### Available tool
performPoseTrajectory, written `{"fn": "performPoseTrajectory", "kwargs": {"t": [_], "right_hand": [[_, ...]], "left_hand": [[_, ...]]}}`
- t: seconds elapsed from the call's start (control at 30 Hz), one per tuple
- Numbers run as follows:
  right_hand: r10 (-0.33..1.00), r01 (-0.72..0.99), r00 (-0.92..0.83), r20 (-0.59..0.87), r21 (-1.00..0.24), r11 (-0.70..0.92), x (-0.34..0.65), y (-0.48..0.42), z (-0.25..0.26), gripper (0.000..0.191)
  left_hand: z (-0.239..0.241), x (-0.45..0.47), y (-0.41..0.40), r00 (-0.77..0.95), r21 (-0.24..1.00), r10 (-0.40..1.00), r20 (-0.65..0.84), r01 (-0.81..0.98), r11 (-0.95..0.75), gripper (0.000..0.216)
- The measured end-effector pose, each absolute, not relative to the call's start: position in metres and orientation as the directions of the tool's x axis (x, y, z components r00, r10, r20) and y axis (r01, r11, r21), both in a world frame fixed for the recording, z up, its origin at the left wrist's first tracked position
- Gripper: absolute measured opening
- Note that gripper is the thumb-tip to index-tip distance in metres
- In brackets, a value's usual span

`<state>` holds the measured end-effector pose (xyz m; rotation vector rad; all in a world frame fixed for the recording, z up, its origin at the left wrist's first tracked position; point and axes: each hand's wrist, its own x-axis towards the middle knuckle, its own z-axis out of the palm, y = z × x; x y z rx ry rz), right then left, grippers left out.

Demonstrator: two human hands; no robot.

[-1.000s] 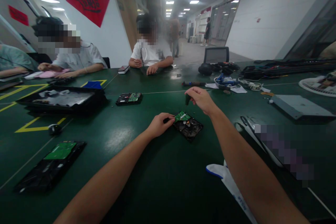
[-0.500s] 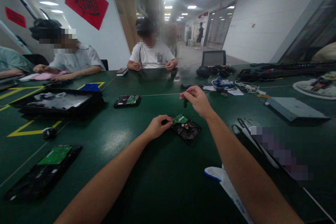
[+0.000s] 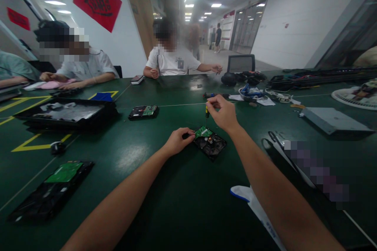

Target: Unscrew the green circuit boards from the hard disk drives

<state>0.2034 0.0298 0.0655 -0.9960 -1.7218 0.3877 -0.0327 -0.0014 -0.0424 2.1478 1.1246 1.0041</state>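
A black hard drive (image 3: pixel 212 146) with a green circuit board (image 3: pixel 204 131) lies on the dark green table in front of me. My left hand (image 3: pixel 179 140) pinches the drive's left corner between thumb and fingers. Above the board, my right hand (image 3: pixel 222 111) grips a small screwdriver (image 3: pixel 207 113) with a yellow and black handle. The screwdriver stands upright, its thin shaft pointing down at the board. Whether its tip touches a screw is too small to tell.
Two other hard drives lie to the left, one near (image 3: pixel 53 190) and one farther off (image 3: pixel 143 112). A black tray (image 3: pixel 103 111) stands at far left. At right are a grey metal box (image 3: pixel 337 119), a bowl of blue items (image 3: pixel 250 94) and a white glove-like item (image 3: pixel 259 208). Co-workers sit opposite.
My right hand's fingers have closed around the screwdriver's handle, where they were above it before. My left hand stays on the drive. The person opposite has stretched an arm out sideways.
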Motion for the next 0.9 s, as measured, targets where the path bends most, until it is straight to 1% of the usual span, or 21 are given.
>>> {"fn": "performPoseTrajectory", "kwargs": {"t": [0.23, 0.33, 0.43, 0.5, 0.63, 0.77, 0.9], "right_hand": [[0.782, 0.424, -0.077, 0.619, -0.689, 0.588, 0.2032, 0.0310, 0.0652, 0.017], [0.772, 0.457, -0.096, 0.628, -0.661, 0.595, 0.2040, 0.0301, 0.0672, 0.016], [0.751, 0.504, -0.126, 0.648, -0.610, 0.611, 0.2056, 0.0316, 0.0666, 0.009], [0.748, 0.521, -0.115, 0.654, -0.602, 0.605, 0.2069, 0.0335, 0.0648, 0.012], [0.775, 0.532, -0.095, 0.624, -0.626, 0.570, 0.2086, 0.0354, 0.0632, 0.013], [0.763, 0.508, -0.154, 0.628, -0.612, 0.606, 0.2082, 0.0334, 0.0662, 0.013], [0.742, 0.473, -0.195, 0.641, -0.601, 0.644, 0.2074, 0.0327, 0.0665, 0.017]], "left_hand": [[-0.0422, -0.0331, -0.0007, 0.385, 0.721, 0.853, 0.352, 0.470, -0.509, 0.015], [-0.0424, -0.0335, -0.0006, 0.381, 0.722, 0.855, 0.353, 0.470, -0.507, 0.016], [-0.0420, -0.0337, -0.0009, 0.378, 0.723, 0.856, 0.353, 0.471, -0.506, 0.015], [-0.0416, -0.0337, -0.0009, 0.381, 0.718, 0.856, 0.351, 0.477, -0.507, 0.015], [-0.0416, -0.0338, -0.0005, 0.389, 0.714, 0.853, 0.348, 0.479, -0.510, 0.015], [-0.0414, -0.0340, -0.0005, 0.390, 0.718, 0.852, 0.350, 0.473, -0.511, 0.015], [-0.0410, -0.0345, -0.0010, 0.394, 0.714, 0.851, 0.347, 0.477, -0.512, 0.015]]}}
